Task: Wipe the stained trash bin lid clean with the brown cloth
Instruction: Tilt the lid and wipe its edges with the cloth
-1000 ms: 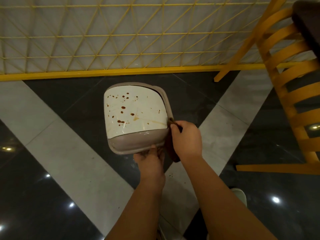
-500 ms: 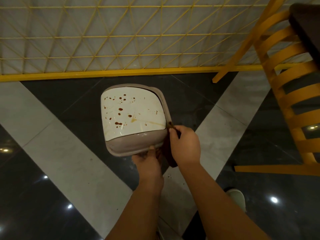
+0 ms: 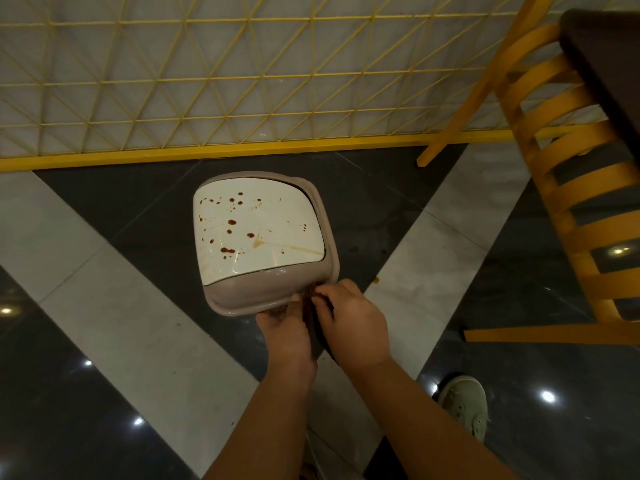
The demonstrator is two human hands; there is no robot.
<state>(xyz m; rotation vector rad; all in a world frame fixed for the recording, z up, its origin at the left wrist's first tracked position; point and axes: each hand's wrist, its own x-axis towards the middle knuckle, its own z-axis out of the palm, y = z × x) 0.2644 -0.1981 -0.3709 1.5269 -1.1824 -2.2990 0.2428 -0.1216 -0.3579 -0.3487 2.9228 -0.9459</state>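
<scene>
The trash bin lid [image 3: 258, 230] is white with a beige rim and carries several brown spots and a long streak. It stands on the dark floor near the yellow fence. My left hand [image 3: 284, 327] grips the rim at the lid's near edge. My right hand [image 3: 353, 320] is right beside it at the near right corner, fingers closed on the brown cloth [image 3: 317, 327]. The cloth hangs between my two hands and is mostly hidden by them. It touches the rim, not the white stained face.
A yellow lattice fence [image 3: 242, 81] runs along the back. A yellow wooden chair [image 3: 568, 202] with a dark seat stands at the right. My shoe [image 3: 465, 403] is on the floor at the lower right. The floor has dark and light tiles.
My right hand has slid down from the lid's right edge to the near right corner, close against my left hand. The lid has stayed where it was.
</scene>
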